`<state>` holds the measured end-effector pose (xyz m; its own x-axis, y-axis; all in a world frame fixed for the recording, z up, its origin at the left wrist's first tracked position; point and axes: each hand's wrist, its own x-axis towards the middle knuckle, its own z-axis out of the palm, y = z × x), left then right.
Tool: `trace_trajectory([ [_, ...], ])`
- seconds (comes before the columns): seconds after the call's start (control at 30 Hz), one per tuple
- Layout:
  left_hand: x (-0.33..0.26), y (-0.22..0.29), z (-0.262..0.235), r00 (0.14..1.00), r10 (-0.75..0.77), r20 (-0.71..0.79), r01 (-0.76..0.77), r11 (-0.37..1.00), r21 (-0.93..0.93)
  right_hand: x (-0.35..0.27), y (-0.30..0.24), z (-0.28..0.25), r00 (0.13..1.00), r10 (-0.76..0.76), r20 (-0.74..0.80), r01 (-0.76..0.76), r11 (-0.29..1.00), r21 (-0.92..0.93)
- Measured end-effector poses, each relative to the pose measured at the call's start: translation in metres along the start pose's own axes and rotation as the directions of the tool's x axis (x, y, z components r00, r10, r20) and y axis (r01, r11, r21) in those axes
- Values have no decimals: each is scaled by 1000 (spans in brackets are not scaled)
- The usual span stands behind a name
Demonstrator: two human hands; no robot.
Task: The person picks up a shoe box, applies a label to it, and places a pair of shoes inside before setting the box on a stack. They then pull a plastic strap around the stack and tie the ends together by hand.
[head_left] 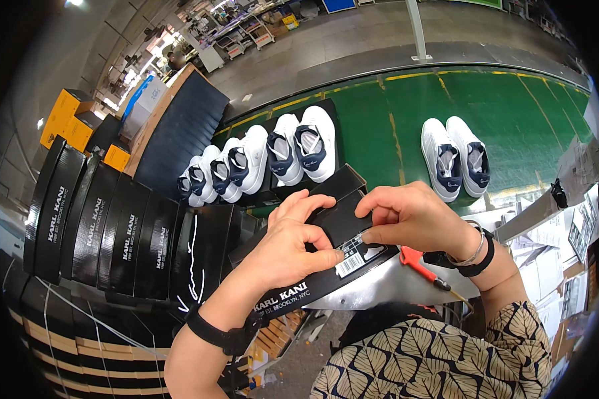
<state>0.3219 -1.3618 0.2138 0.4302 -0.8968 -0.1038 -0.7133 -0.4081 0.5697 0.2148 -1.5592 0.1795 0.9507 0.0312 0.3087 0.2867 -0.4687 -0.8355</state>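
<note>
A black shoebox (pixel 299 290) with pale print lies before me at the table's near edge. A white barcode label (pixel 350 265) is on its dark surface, between my hands. My left hand (pixel 287 247) grips the box, its thumb at the label's left edge and its fingers bent over the box top. With thumb and forefinger drawn together, my right hand (pixel 416 216) holds the label's upper right corner against the box. Whether the label is fully stuck down I cannot tell. Just beyond the box, several white sneakers (pixel 316 143) with navy heels stand in a row.
One more sneaker pair (pixel 442 159) stands apart on the green conveyor belt (pixel 379 113). Stacked black shoeboxes (pixel 113 233) fill the left side. A red-handled tool (pixel 419 263) lies by my right wrist. Paper sheets (pixel 546 266) are at the right.
</note>
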Motion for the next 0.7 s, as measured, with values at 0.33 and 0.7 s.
trace_trajectory([
  [0.33,6,3,7,999,36,-24,-35,999,40,-4,10,-4,998,-65,-22,65,998,-8],
  [0.7,7,3,9,997,25,-78,-23,999,22,-17,15,1,916,-269,-298,121,893,-434],
])
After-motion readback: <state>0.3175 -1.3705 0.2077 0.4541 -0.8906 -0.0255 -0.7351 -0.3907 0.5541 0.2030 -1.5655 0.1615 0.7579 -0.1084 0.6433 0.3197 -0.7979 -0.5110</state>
